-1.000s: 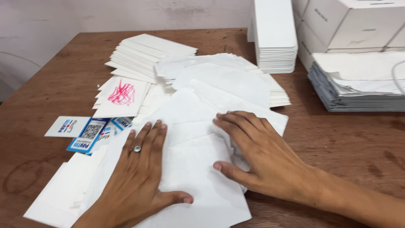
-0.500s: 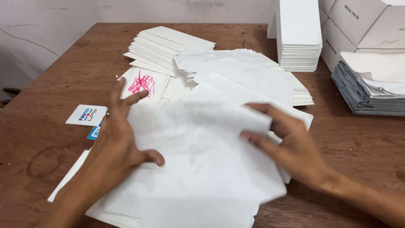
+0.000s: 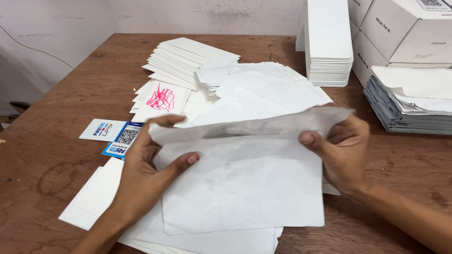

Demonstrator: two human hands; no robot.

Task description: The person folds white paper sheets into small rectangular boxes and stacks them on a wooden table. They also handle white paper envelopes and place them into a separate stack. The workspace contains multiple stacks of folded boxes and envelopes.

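Both my hands hold one thin white paper sheet (image 3: 245, 178) lifted off a pile of similar sheets at the front of the wooden table (image 3: 70, 89). My left hand (image 3: 146, 169) pinches the sheet's left edge, thumb on top. My right hand (image 3: 341, 150) grips its upper right corner, where the top edge is folded toward me. More white sheets (image 3: 263, 89) lie spread behind it.
A fanned stack of white cards (image 3: 188, 59) and a card with pink scribble (image 3: 160, 99) lie at the back left. Small printed cards (image 3: 110, 134) sit left of my left hand. A tall white stack (image 3: 329, 42), cardboard boxes (image 3: 405, 33) and a grey-edged pile (image 3: 409, 101) stand right.
My hands were pressed flat on the pile a second ago. They have since taken hold of the top sheet, raised it and turned its upper edge over.
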